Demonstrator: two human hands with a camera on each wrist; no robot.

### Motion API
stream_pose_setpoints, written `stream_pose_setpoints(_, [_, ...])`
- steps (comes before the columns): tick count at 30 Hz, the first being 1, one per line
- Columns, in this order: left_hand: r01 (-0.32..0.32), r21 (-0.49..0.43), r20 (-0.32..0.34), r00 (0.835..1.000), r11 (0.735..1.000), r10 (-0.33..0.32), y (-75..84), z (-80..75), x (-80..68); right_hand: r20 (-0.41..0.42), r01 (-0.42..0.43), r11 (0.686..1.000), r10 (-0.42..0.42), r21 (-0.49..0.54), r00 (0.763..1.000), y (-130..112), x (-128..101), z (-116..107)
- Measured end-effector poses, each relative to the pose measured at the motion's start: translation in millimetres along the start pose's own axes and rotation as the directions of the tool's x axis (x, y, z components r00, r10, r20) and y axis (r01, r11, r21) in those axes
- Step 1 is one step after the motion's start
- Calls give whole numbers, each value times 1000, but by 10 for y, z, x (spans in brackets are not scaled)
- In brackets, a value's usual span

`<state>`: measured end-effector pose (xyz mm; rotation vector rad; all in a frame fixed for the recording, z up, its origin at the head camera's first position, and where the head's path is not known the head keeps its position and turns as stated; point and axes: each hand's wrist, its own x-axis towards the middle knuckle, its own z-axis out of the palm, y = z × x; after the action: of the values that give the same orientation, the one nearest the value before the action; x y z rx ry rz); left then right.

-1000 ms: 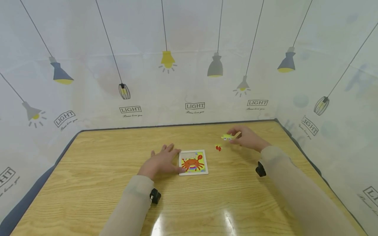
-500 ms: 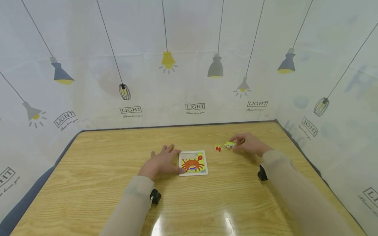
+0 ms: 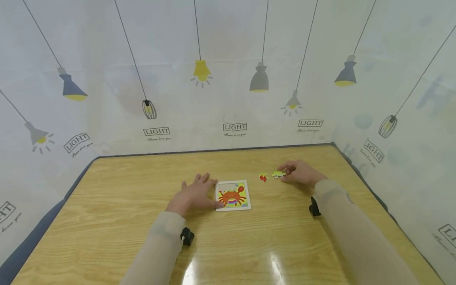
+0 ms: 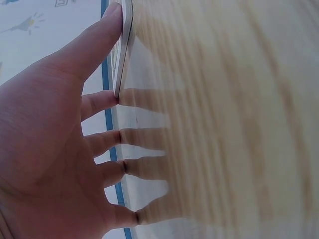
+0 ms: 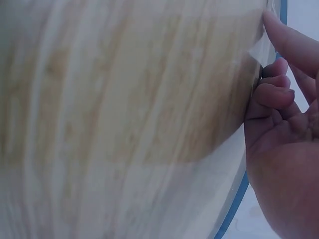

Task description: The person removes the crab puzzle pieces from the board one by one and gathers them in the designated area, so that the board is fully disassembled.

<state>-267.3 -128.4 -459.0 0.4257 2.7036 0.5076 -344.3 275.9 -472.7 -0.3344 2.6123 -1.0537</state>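
A square crab jigsaw puzzle in a white frame (image 3: 233, 209) lies on the wooden table, with a bare grey gap at its upper left. My left hand (image 3: 194, 196) rests at the frame's left side; the thumb presses its edge, while the spread fingertips touch the table, as the left wrist view (image 4: 60, 124) also shows. To the right, my right hand (image 3: 301, 173) pinches the right end of a yellow-green puzzle piece (image 3: 278, 174) with white patches, low at the tabletop. Just left of it lies a small red and yellow puzzle piece (image 3: 263, 177). The right wrist view hides the held piece.
The wooden table (image 3: 142, 174) has a dark edge along its back and sides. A pale cloth backdrop (image 3: 199, 114) printed with hanging lamps stands behind it and at both sides.
My right hand has brought the yellow-green piece nearer and down beside the red piece, and it has stayed there over the last half second. The left hand has not moved.
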Motion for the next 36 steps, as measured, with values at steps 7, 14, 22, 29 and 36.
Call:
stream_pose_setpoints(7, [0, -9, -2, 1000, 1000, 0, 5, -21, -14, 5, 3, 1000, -3, 1, 1000, -14, 6, -9])
stream_pose_setpoints(14, [-1, -9, -5, 1000, 1000, 1, -5, -14, -16, 5, 24, 1000, -24, 4, 1000, -43, -20, -20])
stream_pose_setpoints(22, [4, -17, -5, 1000, 1000, -4, -23, 17, -13, -1, 42, 999, -42, -17, 999, -45, -40, -3])
stream_pose_setpoints(29, [4, -2, -15, 1000, 1000, -4, -26, 23, -6, 4, 42, 999, -42, -16, 999, -9, -37, 16])
stream_pose_setpoints(36, [-1, -10, -21, 1000, 1000, 1, -21, 17, -6, 21, 21, 999, -21, 42, 1000, -20, -57, 11])
